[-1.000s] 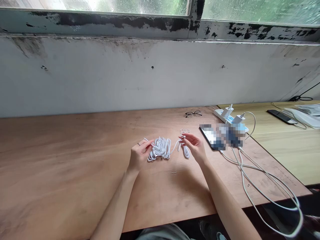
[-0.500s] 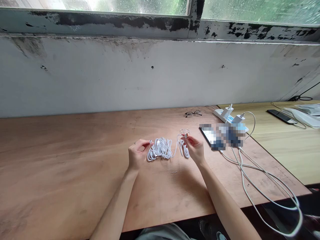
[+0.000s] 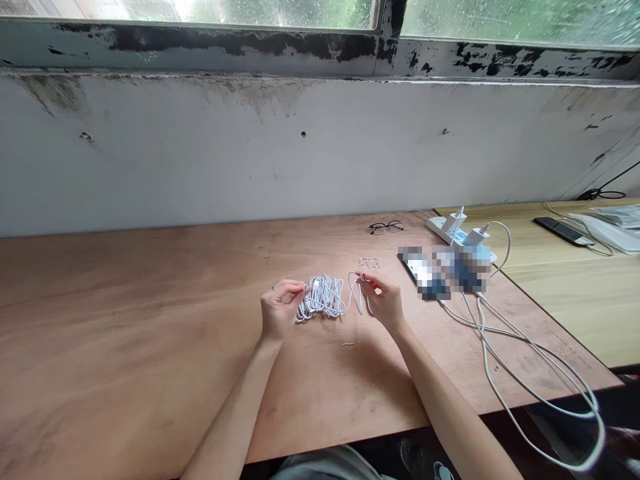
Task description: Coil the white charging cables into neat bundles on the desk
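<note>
A bundle of looped white cable [image 3: 324, 297] lies on the table between my hands. My left hand [image 3: 281, 308] is at the bundle's left side, thumb and forefinger pinched on a small pale end of cable; its exact shape is too small to make out. My right hand [image 3: 384, 301] pinches the plug end of a white cable [image 3: 351, 283], just right of the bundle. From that plug the cable curves in a loose loop beside the bundle, part of it hidden behind my right hand.
Behind my right hand are several short white ties [image 3: 370, 263] and a pair of glasses [image 3: 387, 227]. One loose tie [image 3: 348, 344] lies nearer me. To the right are a phone [image 3: 414, 263], a power strip [image 3: 438, 229] with chargers, and long cables [image 3: 530, 340] hanging over the edge.
My right hand has moved a little left and down with the plug, closer to the bundle. My left hand has shifted slightly right. The ties behind my right hand show more fully.
</note>
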A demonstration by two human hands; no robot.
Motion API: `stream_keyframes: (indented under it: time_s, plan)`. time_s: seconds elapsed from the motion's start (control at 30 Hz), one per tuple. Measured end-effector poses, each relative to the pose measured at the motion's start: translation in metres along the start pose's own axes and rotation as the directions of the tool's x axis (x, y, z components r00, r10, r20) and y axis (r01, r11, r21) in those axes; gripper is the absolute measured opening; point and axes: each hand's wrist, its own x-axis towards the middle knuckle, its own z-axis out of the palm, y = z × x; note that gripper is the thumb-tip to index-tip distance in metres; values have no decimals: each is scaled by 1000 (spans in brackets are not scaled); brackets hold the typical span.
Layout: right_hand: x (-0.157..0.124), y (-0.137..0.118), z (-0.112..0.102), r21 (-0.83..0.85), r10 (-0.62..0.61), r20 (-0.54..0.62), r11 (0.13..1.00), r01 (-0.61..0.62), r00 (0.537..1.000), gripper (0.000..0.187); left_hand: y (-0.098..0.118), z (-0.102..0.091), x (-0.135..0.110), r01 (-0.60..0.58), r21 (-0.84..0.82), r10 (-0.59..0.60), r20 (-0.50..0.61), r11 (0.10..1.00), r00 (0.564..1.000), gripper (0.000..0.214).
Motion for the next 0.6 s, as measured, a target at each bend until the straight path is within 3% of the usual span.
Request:
stream_keyframes:
  time_s: [0.6]
  plan:
    - [0, -4, -2, 12, 21, -10, 1000, -21, 1000, 21, -4, 1, -1, 67, -29, -68, -14, 997, 998, 18]
